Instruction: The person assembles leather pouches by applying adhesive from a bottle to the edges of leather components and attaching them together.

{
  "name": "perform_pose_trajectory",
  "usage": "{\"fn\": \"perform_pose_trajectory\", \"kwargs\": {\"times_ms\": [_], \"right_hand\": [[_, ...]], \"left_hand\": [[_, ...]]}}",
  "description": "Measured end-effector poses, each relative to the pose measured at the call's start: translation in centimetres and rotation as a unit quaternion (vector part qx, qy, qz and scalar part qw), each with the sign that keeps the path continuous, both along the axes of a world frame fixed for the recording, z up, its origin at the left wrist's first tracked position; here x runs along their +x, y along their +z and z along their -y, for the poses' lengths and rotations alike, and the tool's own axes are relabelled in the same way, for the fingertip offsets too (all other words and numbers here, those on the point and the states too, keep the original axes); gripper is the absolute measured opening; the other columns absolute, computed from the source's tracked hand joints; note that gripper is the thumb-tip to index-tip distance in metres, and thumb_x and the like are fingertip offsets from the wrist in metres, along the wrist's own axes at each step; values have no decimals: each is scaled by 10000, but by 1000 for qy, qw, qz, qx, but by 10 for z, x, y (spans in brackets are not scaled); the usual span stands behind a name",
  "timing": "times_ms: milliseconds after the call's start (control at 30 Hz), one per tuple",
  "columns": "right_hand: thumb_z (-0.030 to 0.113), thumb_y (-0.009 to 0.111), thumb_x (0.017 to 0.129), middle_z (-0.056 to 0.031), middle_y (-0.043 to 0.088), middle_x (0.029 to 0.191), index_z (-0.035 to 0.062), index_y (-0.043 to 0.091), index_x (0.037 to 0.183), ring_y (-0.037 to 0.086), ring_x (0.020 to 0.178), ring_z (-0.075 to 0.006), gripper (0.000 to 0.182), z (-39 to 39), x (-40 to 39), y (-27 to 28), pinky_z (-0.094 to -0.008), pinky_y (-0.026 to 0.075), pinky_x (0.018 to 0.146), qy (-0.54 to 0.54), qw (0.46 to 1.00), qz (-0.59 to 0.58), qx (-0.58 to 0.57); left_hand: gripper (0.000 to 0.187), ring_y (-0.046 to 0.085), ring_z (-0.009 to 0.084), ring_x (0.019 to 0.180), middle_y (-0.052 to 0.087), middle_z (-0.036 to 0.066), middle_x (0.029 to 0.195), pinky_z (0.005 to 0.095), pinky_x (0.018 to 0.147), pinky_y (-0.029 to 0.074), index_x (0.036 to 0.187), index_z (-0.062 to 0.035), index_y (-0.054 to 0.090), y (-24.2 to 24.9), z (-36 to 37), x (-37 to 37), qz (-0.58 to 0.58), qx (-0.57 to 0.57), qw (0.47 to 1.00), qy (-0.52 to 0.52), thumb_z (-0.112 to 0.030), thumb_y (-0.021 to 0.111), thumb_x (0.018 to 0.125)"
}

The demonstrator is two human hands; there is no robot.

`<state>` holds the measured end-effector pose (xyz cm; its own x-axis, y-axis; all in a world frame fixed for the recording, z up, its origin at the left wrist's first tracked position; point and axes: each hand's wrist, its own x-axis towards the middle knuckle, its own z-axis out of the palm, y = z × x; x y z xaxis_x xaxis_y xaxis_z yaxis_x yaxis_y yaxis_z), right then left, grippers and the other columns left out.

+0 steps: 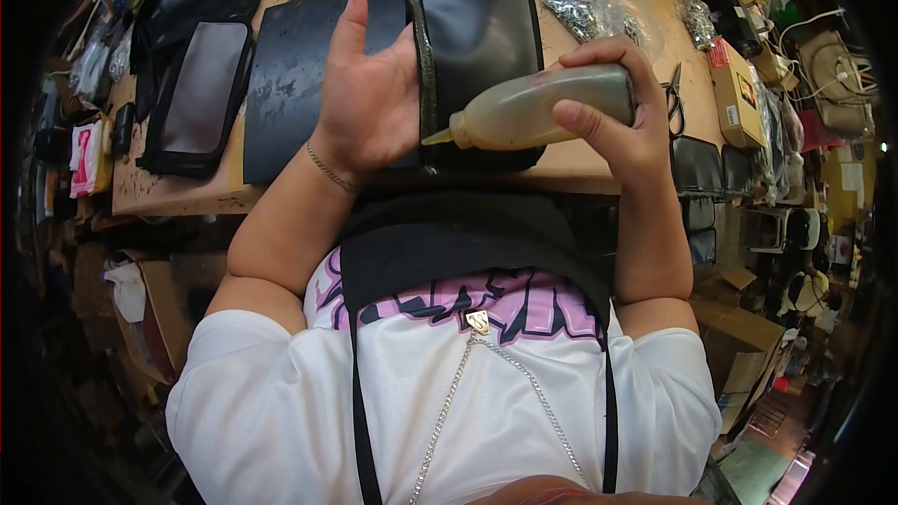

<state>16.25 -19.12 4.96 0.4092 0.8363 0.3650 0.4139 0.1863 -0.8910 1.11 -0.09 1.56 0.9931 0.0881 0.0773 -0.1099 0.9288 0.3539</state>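
Note:
My right hand [617, 108] is wrapped round a translucent squeeze bottle [524, 112] with yellowish contents. The bottle lies nearly level, its narrow nozzle pointing left at the lower end of a glossy wet-looking strip. That strip runs along the left edge of a black leather-like pouch piece [482, 47]. My left hand [369, 98] is palm up with the thumb stretched out. Its other fingers pass under the edge of the pouch piece and are hidden. Beneath that hand lies a flat black board [290, 75] with scuffed marks.
Black pouches with a grey panel [198, 84] lie at the left of the brown worktable [210, 192]. Clear bags of small metal parts [585, 14] are behind the bottle. Scissors [674, 98], more black pouches [697, 164] and a yellowish box [737, 93] stand at the right.

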Motion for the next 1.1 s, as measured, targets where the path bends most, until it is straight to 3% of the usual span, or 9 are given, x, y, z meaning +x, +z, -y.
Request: {"fn": "perform_pose_trajectory", "kwargs": {"times_ms": [100, 233, 400, 500, 667, 767, 900, 1000, 1100], "right_hand": [[152, 852, 762, -53, 639, 991, 37, 616, 1060, 625, 905, -129, 397, 4, -8, -1, -256, 489, 805, 5, 999, -24, -25], [129, 843, 750, -59, 638, 991, 33, 627, 1035, 626, 906, -151, 370, 7, -12, -5, -276, 483, 818, 30, 998, 49, -34], [129, 838, 763, -84, 668, 988, 28, 608, 1052, 658, 947, -167, 383, 14, -12, 4, -286, 505, 856, 41, 994, -105, -14], [124, 833, 771, -90, 668, 985, 27, 601, 1060, 661, 940, -167, 383, 16, -10, 9, -280, 509, 847, -10, 999, -50, -9], [143, 837, 759, -98, 671, 999, 26, 602, 1062, 659, 950, -177, 401, 19, -4, -1, -301, 509, 862, 75, 989, 116, -41], [116, 832, 756, -108, 676, 1010, 28, 603, 1088, 657, 956, -176, 413, 20, -4, 3, -295, 512, 870, 66, 995, -77, -23], [96, 804, 799, -81, 677, 999, 30, 611, 1099, 653, 929, -157, 363, 6, 22, 13, -286, 522, 854, -85, 985, -106, 110], [119, 809, 809, -62, 673, 991, 38, 629, 1074, 639, 922, -132, 331, -4, 45, 22, -272, 521, 832, -166, 976, -16, 141], [98, 766, 859, -100, 656, 1057, 3, 591, 1137, 644, 975, -162, 342, -11, 59, 25, -266, 509, 883, -163, 971, -47, 170]], "left_hand": [[910, 393, 318, 1396, 399, 166, 1509, 467, 1171, 302, 1538, -49, 230, -1, -2, -1, -20, 11, 1000, 14, -741, 214, 947], [905, 391, 316, 1398, 400, 161, 1510, 469, 1172, 300, 1539, -50, 230, -1, -4, 0, -31, 14, 999, 20, -736, 209, 950], [923, 386, 318, 1402, 392, 160, 1518, 474, 1174, 293, 1545, -52, 216, -8, -8, 0, 21, -23, 999, -23, -749, 211, 941], [899, 355, 363, 1421, 339, 207, 1546, 497, 1179, 279, 1543, -25, 209, -6, -4, 1, 22, -36, 999, -14, -710, 256, 963], [925, 378, 322, 1409, 380, 166, 1528, 472, 1178, 286, 1544, -50, 224, -3, -4, 1, -20, 2, 1000, 5, -750, 223, 939], [919, 376, 319, 1411, 372, 165, 1533, 466, 1179, 285, 1549, -55, 213, -4, -6, 1, -30, -1, 1000, 0, -745, 233, 942], [919, 363, 309, 1421, 347, 163, 1549, 460, 1180, 282, 1559, -66, 188, -7, 2, 1, 9, 3, 998, -67, -744, 243, 942], [962, 323, 298, 1448, 293, 141, 1587, 451, 1192, 251, 1580, -95, 130, -6, 9, -3, 3, 11, 994, -110, -783, 246, 918], [971, 302, 288, 1460, 273, 124, 1600, 443, 1198, 237, 1586, -111, 107, -6, 13, -7, 5, 9, 992, -127, -796, 238, 911]]}}
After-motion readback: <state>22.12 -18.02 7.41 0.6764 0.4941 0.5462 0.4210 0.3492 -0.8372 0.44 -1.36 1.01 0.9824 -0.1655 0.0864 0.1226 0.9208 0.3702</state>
